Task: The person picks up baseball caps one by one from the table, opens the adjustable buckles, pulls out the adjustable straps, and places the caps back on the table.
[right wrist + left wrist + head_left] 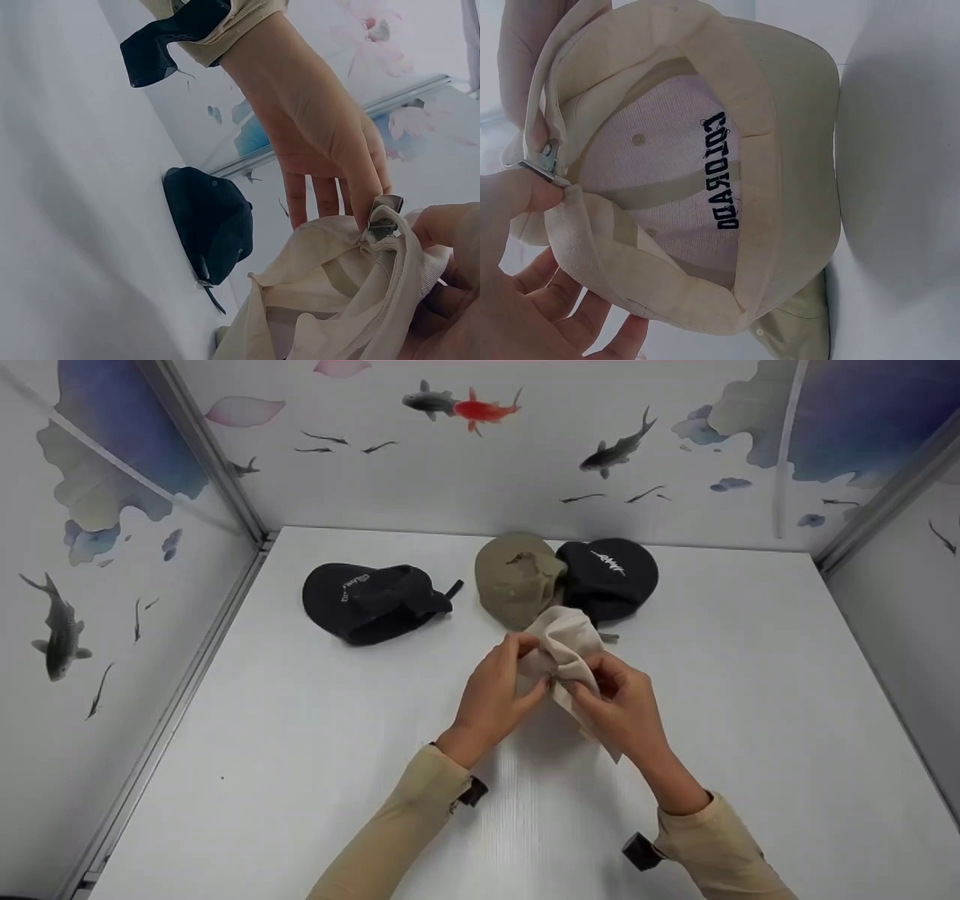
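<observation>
A cream baseball cap [564, 631] is held up between both hands over the table, its inside showing in the left wrist view with reversed dark COLORADO stitching [721, 172]. My left hand [491, 694] pinches the back strap by its metal buckle [541, 166], thumb against the metal and the other fingers under the cap's edge. On the other side of the buckle, my right hand [628, 706] pinches the strap [405, 281] between thumb and fingers. The brim [810, 150] points away from the hands in the left wrist view.
A black cap [360, 601] lies at the back left of the white table [300, 765]. Behind the hands, an olive cap [514, 577] lies against another black cap [619, 574] with white lettering. Printed panels [525, 465] enclose the table's back and sides.
</observation>
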Available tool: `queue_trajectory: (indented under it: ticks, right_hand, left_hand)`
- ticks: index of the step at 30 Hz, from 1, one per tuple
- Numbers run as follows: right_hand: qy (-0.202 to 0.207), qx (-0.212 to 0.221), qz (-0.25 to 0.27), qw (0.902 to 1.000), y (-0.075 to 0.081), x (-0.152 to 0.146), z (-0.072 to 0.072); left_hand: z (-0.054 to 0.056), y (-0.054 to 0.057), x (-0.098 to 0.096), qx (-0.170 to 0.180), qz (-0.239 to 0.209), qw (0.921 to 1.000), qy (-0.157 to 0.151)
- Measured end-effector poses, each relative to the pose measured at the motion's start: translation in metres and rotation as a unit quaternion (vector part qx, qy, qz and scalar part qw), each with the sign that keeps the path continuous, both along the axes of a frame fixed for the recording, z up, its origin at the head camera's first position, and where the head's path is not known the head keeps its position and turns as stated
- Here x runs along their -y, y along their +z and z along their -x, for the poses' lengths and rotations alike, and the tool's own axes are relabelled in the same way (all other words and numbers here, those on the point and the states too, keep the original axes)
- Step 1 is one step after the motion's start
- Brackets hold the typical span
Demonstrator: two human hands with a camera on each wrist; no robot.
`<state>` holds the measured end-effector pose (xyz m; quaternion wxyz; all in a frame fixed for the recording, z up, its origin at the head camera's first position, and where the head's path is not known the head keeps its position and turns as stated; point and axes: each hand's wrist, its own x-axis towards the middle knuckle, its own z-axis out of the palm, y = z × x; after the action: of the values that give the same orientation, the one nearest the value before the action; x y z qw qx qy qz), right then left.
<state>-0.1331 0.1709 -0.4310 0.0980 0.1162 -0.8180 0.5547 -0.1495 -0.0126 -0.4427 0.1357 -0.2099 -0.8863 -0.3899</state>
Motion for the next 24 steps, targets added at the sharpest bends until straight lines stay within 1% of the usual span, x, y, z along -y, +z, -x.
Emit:
queue_trajectory:
  ticks: [6, 13, 20, 24]
  right_hand:
    - [0.0, -0.003, 0.0, 1.0, -0.0003, 0.0009, -0.0001]
    - [0.002, -0.005, 0.002, 1.0, -0.0002, 0.0021, -0.0007]
    - [0.006, -0.004, 0.005, 1.0, -0.0004, 0.0026, -0.0013]
    - [0.006, -0.005, 0.004, 1.0, -0.0003, 0.002, -0.0018]
  left_hand:
    - [0.0011, -0.0012, 0.0008, -0.006, -0.001, 1.0, 0.005]
    - [0.001, -0.0017, 0.0031, 0.005, -0.007, 0.9999, 0.013]
    - [0.0009, -0.0021, 0.0033, 0.002, -0.008, 0.9998, 0.018]
    - [0.0006, -0.0031, 0.004, 0.007, -0.012, 0.9997, 0.019]
